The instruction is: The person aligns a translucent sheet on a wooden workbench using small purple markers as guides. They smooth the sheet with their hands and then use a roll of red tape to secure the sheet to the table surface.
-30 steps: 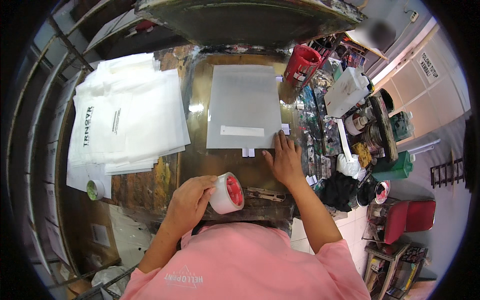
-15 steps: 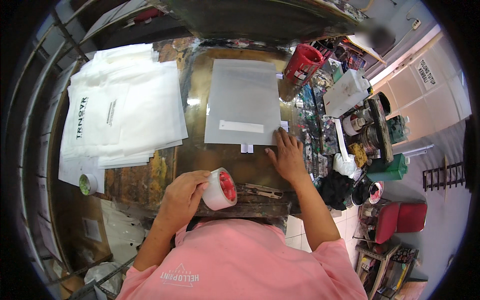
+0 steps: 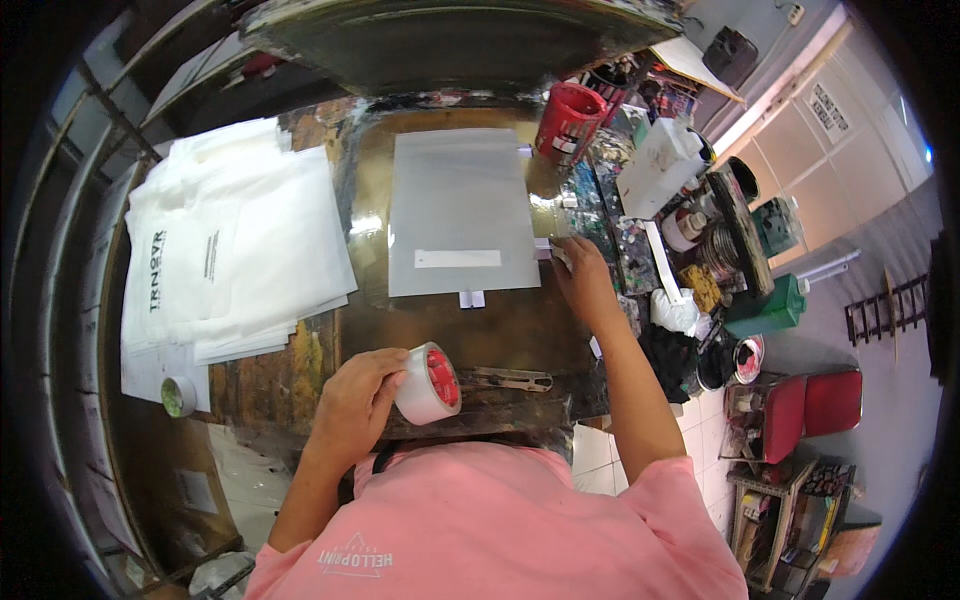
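Observation:
My left hand [image 3: 358, 398] grips a wide roll of clear tape [image 3: 428, 385] with a red core, held on edge at the table's near side. My right hand [image 3: 583, 278] is at the right edge of a translucent plastic sheet [image 3: 460, 195], beside a small pale tab [image 3: 543, 248]. Its fingers are curled in around a small whitish bit that I cannot make out. On the sheet's lower part lies a white strip [image 3: 458, 259]. Another folded tab [image 3: 472, 299] sits at its lower edge, and one more tab [image 3: 525, 150] is at its upper right.
A utility knife [image 3: 505, 379] lies right of the tape roll. To the left is a stack of white printed bags [image 3: 285, 215], with a small tape roll [image 3: 178, 396] near it. A red ink can [image 3: 570, 122] and a white jerrycan [image 3: 660, 165] stand at the right.
My right hand has moved from the sheet's lower right corner to the tab on its right edge, fingers curling in. My left hand still holds the tape roll. The whole view has shifted slightly.

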The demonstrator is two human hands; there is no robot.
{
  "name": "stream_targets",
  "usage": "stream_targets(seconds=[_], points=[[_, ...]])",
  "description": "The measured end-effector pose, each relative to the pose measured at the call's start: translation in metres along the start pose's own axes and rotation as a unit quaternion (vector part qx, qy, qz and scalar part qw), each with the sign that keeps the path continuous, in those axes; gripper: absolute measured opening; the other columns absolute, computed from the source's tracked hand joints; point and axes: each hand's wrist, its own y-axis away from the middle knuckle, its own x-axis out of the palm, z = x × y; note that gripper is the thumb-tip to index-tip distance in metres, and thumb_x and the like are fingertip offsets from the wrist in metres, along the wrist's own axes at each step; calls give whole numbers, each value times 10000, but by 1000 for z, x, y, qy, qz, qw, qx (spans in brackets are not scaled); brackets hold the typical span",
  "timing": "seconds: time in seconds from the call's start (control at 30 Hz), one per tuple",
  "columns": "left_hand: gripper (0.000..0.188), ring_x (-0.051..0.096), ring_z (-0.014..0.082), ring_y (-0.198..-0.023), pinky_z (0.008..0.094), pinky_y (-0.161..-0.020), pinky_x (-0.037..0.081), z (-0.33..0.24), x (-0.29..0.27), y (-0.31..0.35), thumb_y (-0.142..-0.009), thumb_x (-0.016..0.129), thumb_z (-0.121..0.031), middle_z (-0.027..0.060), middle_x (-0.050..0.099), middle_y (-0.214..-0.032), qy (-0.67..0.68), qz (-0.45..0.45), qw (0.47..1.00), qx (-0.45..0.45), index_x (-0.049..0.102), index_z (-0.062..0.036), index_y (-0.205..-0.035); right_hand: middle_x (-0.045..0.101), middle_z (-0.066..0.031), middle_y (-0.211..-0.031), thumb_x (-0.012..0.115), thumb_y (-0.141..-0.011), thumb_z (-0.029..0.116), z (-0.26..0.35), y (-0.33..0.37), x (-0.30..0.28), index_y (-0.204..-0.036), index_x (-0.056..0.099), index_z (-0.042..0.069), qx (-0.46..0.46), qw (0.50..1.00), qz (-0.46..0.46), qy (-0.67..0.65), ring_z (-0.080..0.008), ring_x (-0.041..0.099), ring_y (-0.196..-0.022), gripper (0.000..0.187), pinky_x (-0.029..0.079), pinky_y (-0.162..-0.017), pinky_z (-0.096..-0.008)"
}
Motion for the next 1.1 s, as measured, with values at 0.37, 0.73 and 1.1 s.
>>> stream_targets(seconds=[0.37, 0.73, 1.1], points=[[119, 715, 353, -1042, 430, -911, 550, -12, 8, -5, -974, 659, -59, 171, 747, -1138, -26, 15, 999, -18, 687, 4, -1071, 703, -167, -1022, 698, -867, 74, -26, -22, 24, -987, 747, 12, -40, 998, 51, 3, -389, 646, -1027, 144, 527, -937, -464], [95, 714, 352, -1022, 423, -885, 560, -16, 16, -20, -957, 674, -27, 168, 742, -1121, -25, 32, 999, 6, 665, 11, -1044, 718, -129, -967, 697, -885, 74, -36, -16, 28, -934, 741, 27, -55, 998, -1, -31, -365, 674, -954, 81, 551, -837, -457], [106, 714, 356, -1014, 422, -867, 565, -18, 14, -16, -936, 686, 0, 170, 742, -1117, -22, 41, 999, 19, 661, 18, -1038, 723, -154, -982, 733, -858, 49, -41, -11, 32, -961, 742, 3, -7, 994, -31, -107, -382, 685, -952, 113, 554, -840, -430]])
